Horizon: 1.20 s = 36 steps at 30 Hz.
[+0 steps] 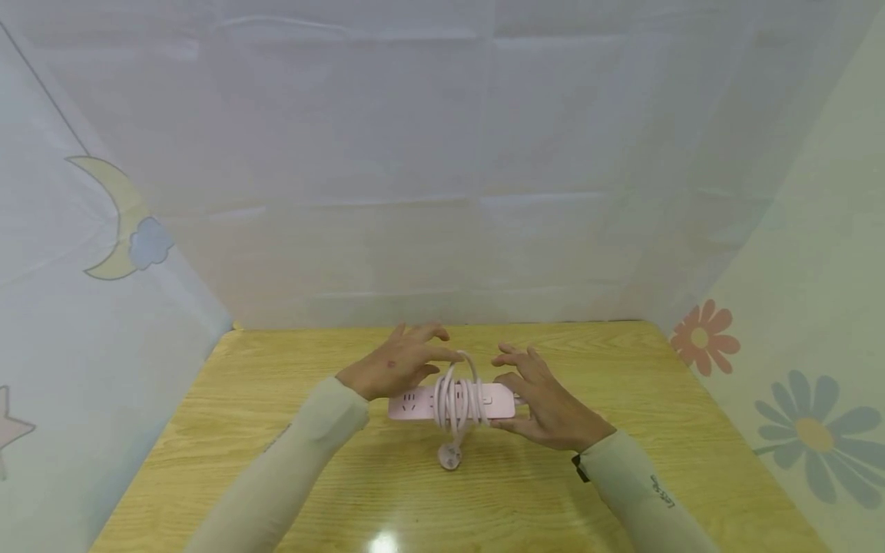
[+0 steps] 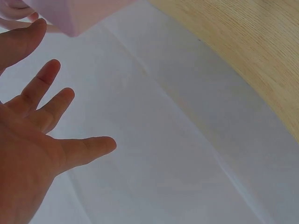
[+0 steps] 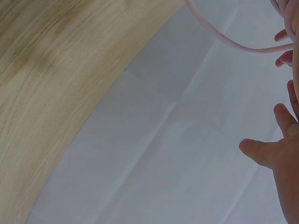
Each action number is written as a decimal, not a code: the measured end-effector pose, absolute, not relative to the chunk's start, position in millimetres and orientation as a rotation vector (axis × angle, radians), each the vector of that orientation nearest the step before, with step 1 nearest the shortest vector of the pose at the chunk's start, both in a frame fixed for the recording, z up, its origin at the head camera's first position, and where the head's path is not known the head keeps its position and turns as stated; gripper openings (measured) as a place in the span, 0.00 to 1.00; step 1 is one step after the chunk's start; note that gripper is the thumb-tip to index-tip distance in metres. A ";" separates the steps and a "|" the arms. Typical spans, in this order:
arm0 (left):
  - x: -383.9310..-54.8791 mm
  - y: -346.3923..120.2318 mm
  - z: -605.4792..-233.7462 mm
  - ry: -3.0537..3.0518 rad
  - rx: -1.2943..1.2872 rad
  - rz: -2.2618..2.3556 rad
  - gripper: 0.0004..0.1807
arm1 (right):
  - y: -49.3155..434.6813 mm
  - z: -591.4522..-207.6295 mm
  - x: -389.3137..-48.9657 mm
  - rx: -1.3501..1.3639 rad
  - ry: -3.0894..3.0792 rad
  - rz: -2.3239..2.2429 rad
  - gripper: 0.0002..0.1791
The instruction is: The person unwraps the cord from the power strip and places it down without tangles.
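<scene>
A pink power strip [image 1: 412,405] lies crosswise between both hands, its pale pink cord [image 1: 442,407] wound in several turns round its middle. The round plug [image 1: 449,456] hangs at the near side. My right hand [image 1: 549,407] grips the strip's right end, thumb along the near edge and index finger at the far edge. My left hand [image 1: 401,361] is over the far left side, its index fingertip touching a cord loop that stands up. In the left wrist view the other fingers of the left hand [image 2: 28,144] are spread, near the strip's corner [image 2: 70,14].
A wooden table [image 1: 304,476] stretches beneath the hands. Behind it hangs a creased white sheet [image 1: 415,153]. Printed sheets flank both sides, with a moon [image 1: 117,200] at the left and flowers [image 1: 816,434] at the right.
</scene>
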<state>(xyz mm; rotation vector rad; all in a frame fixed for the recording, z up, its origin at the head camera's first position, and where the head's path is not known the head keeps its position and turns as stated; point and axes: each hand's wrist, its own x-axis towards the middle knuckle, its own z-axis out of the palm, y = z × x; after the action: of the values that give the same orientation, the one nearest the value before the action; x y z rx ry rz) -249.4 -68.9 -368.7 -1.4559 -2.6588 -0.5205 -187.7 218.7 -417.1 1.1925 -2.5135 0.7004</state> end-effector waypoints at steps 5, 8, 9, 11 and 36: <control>-250.5 -66.4 -369.1 -2.616 -1.471 -0.479 0.22 | 218.0 -416.8 -187.5 1.194 -2.514 0.701 0.22; -251.0 -66.1 -370.4 -2.594 -1.474 -0.468 0.20 | 218.0 -417.3 -187.6 1.186 -2.530 0.701 0.22; -251.0 -66.2 -370.7 -2.588 -1.474 -0.467 0.20 | 217.9 -417.4 -187.6 1.182 -2.536 0.699 0.22; -250.8 -66.4 -371.1 -2.575 -1.473 -0.464 0.19 | 217.6 -417.6 -187.5 1.186 -2.529 0.698 0.22; -249.7 -70.9 -373.1 -2.512 -1.400 -0.446 0.10 | 217.2 -418.3 -187.6 1.195 -2.521 0.705 0.22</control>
<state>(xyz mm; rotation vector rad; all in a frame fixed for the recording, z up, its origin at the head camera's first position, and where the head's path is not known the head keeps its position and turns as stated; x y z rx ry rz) -249.7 -70.9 -373.1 -1.4001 -2.5122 -0.4455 -187.6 217.2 -418.3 1.1949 -2.5211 0.7053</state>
